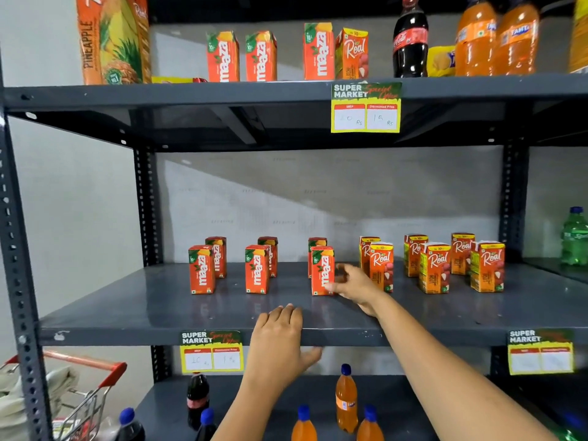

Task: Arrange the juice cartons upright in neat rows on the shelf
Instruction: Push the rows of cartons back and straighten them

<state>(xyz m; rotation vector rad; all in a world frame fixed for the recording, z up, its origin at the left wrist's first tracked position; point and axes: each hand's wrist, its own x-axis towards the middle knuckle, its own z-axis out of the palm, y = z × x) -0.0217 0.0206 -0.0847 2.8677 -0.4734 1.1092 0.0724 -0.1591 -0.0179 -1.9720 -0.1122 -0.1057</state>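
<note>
On the middle shelf [159,310] stand upright small juice cartons in two rows. Orange Maaza cartons form pairs at the left [201,269], the middle [257,269] and beside my right hand [322,270]. Red-and-yellow Real cartons [434,268] stand in pairs to the right. My right hand [353,283] touches the right side of the front Maaza carton, fingers spread along it. My left hand [280,335] grips the front edge of the middle shelf, fingers on top and thumb under the lip.
The top shelf holds more Maaza and Real cartons [318,51], a large pineapple carton [111,39], a cola bottle [410,39] and orange soda bottles. Bottles [346,399] stand on the bottom shelf. A red-handled trolley [79,396] is at lower left. A green bottle [575,237] stands far right.
</note>
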